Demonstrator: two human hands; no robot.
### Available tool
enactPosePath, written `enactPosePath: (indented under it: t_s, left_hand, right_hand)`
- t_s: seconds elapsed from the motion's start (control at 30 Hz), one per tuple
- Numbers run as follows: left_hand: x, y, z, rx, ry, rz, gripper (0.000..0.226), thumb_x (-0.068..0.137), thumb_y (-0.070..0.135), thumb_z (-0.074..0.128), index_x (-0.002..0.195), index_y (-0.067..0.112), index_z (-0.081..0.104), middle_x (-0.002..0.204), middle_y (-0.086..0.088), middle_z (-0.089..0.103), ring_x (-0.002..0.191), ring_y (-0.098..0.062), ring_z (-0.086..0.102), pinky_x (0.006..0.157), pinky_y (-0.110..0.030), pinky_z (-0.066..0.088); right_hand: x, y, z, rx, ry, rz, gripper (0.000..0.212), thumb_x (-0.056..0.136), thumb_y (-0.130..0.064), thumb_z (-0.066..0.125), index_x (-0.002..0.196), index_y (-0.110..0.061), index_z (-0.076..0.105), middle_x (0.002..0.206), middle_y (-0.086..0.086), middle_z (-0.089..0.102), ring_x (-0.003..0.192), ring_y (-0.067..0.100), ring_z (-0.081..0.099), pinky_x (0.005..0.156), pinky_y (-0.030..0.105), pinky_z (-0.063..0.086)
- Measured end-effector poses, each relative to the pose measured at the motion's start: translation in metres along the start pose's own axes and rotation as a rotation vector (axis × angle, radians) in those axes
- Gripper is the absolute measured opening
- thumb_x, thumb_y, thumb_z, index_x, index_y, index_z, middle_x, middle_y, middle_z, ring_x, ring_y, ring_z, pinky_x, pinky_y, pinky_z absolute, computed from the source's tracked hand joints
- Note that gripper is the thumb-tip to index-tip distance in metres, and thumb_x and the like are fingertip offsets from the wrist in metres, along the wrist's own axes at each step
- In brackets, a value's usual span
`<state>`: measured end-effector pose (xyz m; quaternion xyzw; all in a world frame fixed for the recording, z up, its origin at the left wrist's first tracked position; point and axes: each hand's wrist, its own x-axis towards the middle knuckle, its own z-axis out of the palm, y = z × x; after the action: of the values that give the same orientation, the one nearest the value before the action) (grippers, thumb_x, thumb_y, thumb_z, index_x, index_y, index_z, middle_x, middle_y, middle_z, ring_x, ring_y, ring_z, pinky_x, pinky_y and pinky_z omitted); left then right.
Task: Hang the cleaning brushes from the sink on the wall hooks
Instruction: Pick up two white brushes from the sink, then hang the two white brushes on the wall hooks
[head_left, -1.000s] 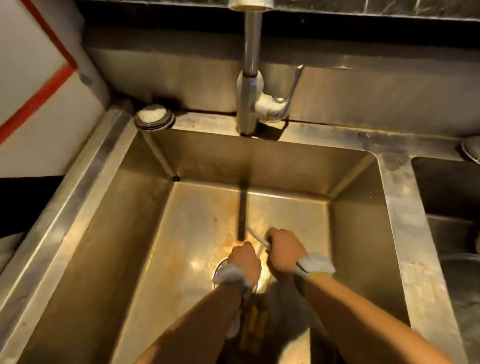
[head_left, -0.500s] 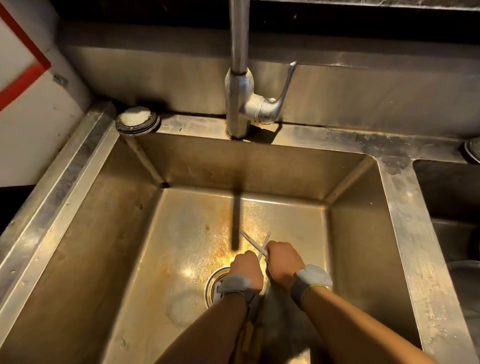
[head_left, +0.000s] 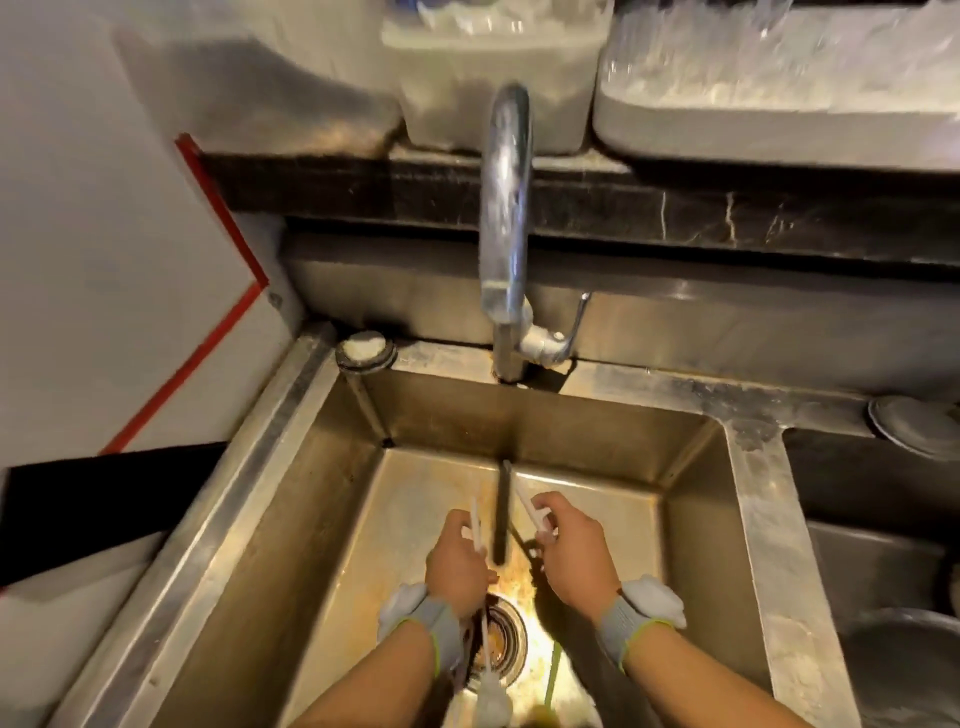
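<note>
Now both hands hovering low inside sink (head_left: 291, 525). Left hand (head_left: 457, 558) gripping white brush (head_left: 480, 613), grip clamped on its handle, bristles hanging over drain (head_left: 506, 644). Right hand (head_left: 574, 553) clamping grip on second brush (head_left: 532, 512), green end trailing below.

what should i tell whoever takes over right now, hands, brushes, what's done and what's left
Left hand: closed on a thin white-handled brush, its pale bristle end hanging down over the round metal drain.
Right hand: closed on a second thin white-handled brush; a green length shows below that wrist.
Both hands are over the worn steel sink basin, apart, either side of the tap's shadow.
Done: both brushes picked up.
Left: carry them to the wall hooks, which are out of view, and hang each.
</note>
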<state>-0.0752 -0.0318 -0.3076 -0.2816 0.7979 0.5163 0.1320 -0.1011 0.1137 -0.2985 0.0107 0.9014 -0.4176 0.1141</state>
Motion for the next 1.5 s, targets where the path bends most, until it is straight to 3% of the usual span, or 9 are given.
enactPosePath:
  t_s: [0.17, 0.23, 0.33, 0.53, 0.63, 0.8, 1.0, 1.27, 1.5]
  left_hand:
    - [-0.038, 0.056, -0.082, -0.175, 0.115, 0.105, 0.024, 0.093, 0.010, 0.037, 0.093, 0.027, 0.055, 0.081, -0.011, 0.066, 0.057, -0.025, 0.071, 0.062, -0.052, 0.059]
    - [-0.054, 0.076, -0.107, -0.183, 0.147, 0.148, 0.024, 0.094, 0.011, 0.038, 0.091, 0.026, 0.056, 0.082, -0.010, 0.066, 0.064, -0.025, 0.074, 0.060, -0.049, 0.060]
    - [-0.085, 0.116, -0.162, -0.254, 0.250, 0.219, 0.028, 0.097, 0.007, 0.041, 0.087, 0.028, 0.056, 0.074, -0.008, 0.062, 0.070, -0.031, 0.073, 0.054, -0.036, 0.057]
    - [-0.156, 0.194, -0.265, -0.301, 0.460, 0.344, 0.021, 0.098, 0.010, 0.045, 0.091, 0.029, 0.052, 0.076, -0.009, 0.062, 0.075, -0.035, 0.075, 0.057, -0.038, 0.052]
    - [-0.179, 0.222, -0.291, -0.368, 0.487, 0.384, 0.022, 0.097, 0.014, 0.047, 0.089, 0.033, 0.055, 0.082, -0.011, 0.063, 0.073, -0.029, 0.074, 0.058, -0.040, 0.058]
    - [-0.216, 0.274, -0.328, -0.403, 0.549, 0.492, 0.020, 0.099, 0.015, 0.047, 0.094, 0.034, 0.053, 0.088, -0.006, 0.062, 0.068, -0.018, 0.072, 0.055, -0.034, 0.049]
    - [-0.219, 0.299, -0.356, -0.436, 0.584, 0.532, 0.017, 0.099, 0.014, 0.045, 0.106, 0.027, 0.054, 0.088, -0.006, 0.060, 0.070, -0.020, 0.071, 0.056, -0.037, 0.052]
    - [-0.182, 0.302, -0.376, -0.459, 0.602, 0.489, 0.021, 0.098, 0.015, 0.045, 0.092, 0.033, 0.053, 0.084, -0.004, 0.060, 0.071, -0.021, 0.070, 0.056, -0.037, 0.054]
    - [-0.157, 0.309, -0.387, -0.466, 0.595, 0.493, 0.016, 0.099, 0.015, 0.044, 0.103, 0.028, 0.052, 0.085, -0.003, 0.060, 0.073, -0.022, 0.071, 0.062, -0.042, 0.053]
  right_hand:
    - [-0.007, -0.107, -0.026, 0.177, -0.005, -0.111, 0.014, 0.090, -0.008, 0.051, 0.098, -0.014, 0.061, 0.076, 0.003, 0.065, 0.063, 0.015, 0.056, 0.057, 0.025, 0.042]
    - [-0.011, -0.138, -0.028, 0.277, -0.079, -0.124, 0.013, 0.090, -0.009, 0.054, 0.088, -0.020, 0.060, 0.065, -0.002, 0.059, 0.051, 0.007, 0.055, 0.052, 0.021, 0.045]
    - [-0.021, -0.203, -0.038, 0.357, -0.129, -0.264, 0.015, 0.088, -0.011, 0.054, 0.085, -0.024, 0.062, 0.066, -0.001, 0.060, 0.054, 0.008, 0.060, 0.052, 0.026, 0.049]
    - [-0.047, -0.340, -0.079, 0.448, -0.110, -0.522, 0.016, 0.084, -0.003, 0.061, 0.084, -0.018, 0.067, 0.072, -0.001, 0.069, 0.060, 0.007, 0.064, 0.061, 0.023, 0.055]
    - [-0.051, -0.381, -0.097, 0.488, -0.080, -0.583, 0.013, 0.083, -0.005, 0.063, 0.086, -0.017, 0.067, 0.073, 0.000, 0.071, 0.061, 0.010, 0.066, 0.067, 0.028, 0.054]
    - [-0.058, -0.452, -0.132, 0.665, -0.110, -0.592, 0.014, 0.088, -0.004, 0.058, 0.084, -0.015, 0.066, 0.072, 0.005, 0.067, 0.059, 0.014, 0.062, 0.065, 0.039, 0.055]
    - [-0.054, -0.493, -0.141, 0.717, -0.128, -0.568, 0.016, 0.093, -0.010, 0.054, 0.084, -0.019, 0.064, 0.074, 0.005, 0.064, 0.065, 0.016, 0.061, 0.058, 0.032, 0.048]
    - [-0.019, -0.507, -0.111, 0.705, -0.112, -0.525, 0.014, 0.093, -0.009, 0.053, 0.092, -0.011, 0.067, 0.077, 0.005, 0.064, 0.065, 0.015, 0.059, 0.061, 0.033, 0.048]
    - [0.019, -0.539, -0.096, 0.678, -0.090, -0.527, 0.016, 0.091, -0.011, 0.055, 0.082, -0.020, 0.065, 0.075, 0.004, 0.063, 0.063, 0.015, 0.060, 0.065, 0.034, 0.050]
